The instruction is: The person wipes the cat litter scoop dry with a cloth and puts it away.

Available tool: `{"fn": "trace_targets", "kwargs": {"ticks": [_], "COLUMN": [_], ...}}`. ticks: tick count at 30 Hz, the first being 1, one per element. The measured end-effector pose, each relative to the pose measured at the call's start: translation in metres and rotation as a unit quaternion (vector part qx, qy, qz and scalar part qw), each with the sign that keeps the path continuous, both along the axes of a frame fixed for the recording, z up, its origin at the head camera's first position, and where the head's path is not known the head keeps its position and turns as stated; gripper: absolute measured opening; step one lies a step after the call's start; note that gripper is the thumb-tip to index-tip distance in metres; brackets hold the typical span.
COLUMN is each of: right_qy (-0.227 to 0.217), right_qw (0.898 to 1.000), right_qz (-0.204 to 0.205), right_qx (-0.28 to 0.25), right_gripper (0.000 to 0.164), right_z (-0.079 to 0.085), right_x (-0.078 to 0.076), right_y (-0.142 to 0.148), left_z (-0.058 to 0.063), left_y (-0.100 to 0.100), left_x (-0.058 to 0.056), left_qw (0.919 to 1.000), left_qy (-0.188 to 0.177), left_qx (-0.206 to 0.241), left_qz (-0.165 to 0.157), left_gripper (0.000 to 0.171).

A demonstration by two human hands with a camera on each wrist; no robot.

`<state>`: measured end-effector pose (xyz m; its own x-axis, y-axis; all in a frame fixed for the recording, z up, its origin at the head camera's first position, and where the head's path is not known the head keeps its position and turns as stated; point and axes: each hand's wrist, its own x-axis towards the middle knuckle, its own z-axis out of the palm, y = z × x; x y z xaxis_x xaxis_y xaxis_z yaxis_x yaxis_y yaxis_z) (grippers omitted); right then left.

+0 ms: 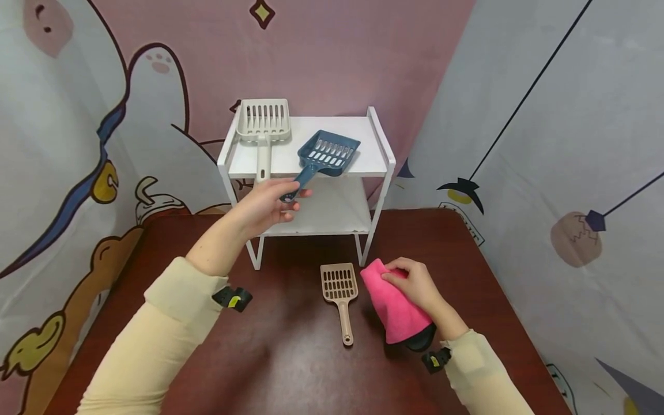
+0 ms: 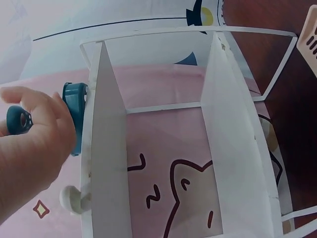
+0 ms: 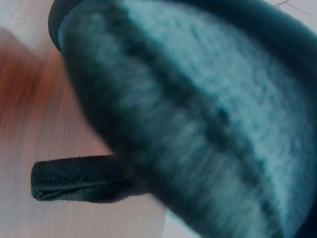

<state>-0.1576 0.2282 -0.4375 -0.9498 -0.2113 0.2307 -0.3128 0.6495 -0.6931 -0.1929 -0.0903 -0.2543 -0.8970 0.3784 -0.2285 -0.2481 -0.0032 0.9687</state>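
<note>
My left hand grips the handle of a blue litter scoop, whose slotted head overlaps the white shelf's top in the head view. In the left wrist view, the handle's end pokes out between the fingers. To its left, an off-white litter scoop lies on the top shelf, handle jutting past the front edge. My right hand pinches a pink cloth item with a dark rim, above the table. A blurred dark lining and a black strap fill much of the right wrist view.
A beige litter scoop lies on the dark red table, between the arms. The white two-tier shelf stands at the table's back, against a cartoon-printed curtain.
</note>
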Motion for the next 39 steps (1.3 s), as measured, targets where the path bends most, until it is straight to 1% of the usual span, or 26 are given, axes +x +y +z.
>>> {"fn": "trace_targets", "kwargs": {"ticks": [5, 7, 12, 16, 25, 29, 33, 39], "right_qy": [0.005, 0.010, 0.011, 0.004, -0.006, -0.006, -0.007, 0.001], "right_qw": [1.000, 1.000, 1.000, 1.000, 1.000, 1.000, 1.000, 1.000], "right_qz": [0.003, 0.003, 0.003, 0.001, 0.001, 0.002, 0.003, 0.009], "right_qx": [0.000, 0.001, 0.003, 0.005, 0.006, 0.006, 0.008, 0.006], "right_gripper": [0.013, 0.013, 0.013, 0.014, 0.015, 0.014, 0.014, 0.013], "right_z": [0.002, 0.003, 0.001, 0.000, -0.002, -0.001, -0.002, -0.004], "right_x": [-0.001, -0.001, -0.002, -0.002, 0.000, 0.000, 0.001, 0.001], "right_y": [0.000, 0.000, 0.001, 0.001, 0.001, 0.002, 0.004, 0.004], "left_z": [-0.004, -0.004, -0.004, -0.004, 0.000, 0.001, -0.001, -0.004], "left_y": [-0.010, -0.013, -0.012, -0.004, 0.016, 0.022, 0.026, 0.027], "left_x": [0.007, 0.009, 0.008, 0.005, -0.003, -0.006, -0.009, -0.014], "left_qw": [0.9983, 0.9968, 0.9944, 0.9941, 0.9954, 0.9968, 0.9983, 0.9994], "left_qy": [0.006, 0.015, 0.024, 0.022, 0.022, 0.016, 0.006, 0.010], "left_qx": [0.006, 0.013, 0.030, 0.035, 0.045, 0.042, 0.034, 0.022], "left_qz": [-0.057, -0.077, -0.099, -0.101, -0.082, -0.066, -0.046, -0.026], "left_gripper": [0.043, 0.043, 0.039, 0.038, 0.039, 0.041, 0.042, 0.041]}}
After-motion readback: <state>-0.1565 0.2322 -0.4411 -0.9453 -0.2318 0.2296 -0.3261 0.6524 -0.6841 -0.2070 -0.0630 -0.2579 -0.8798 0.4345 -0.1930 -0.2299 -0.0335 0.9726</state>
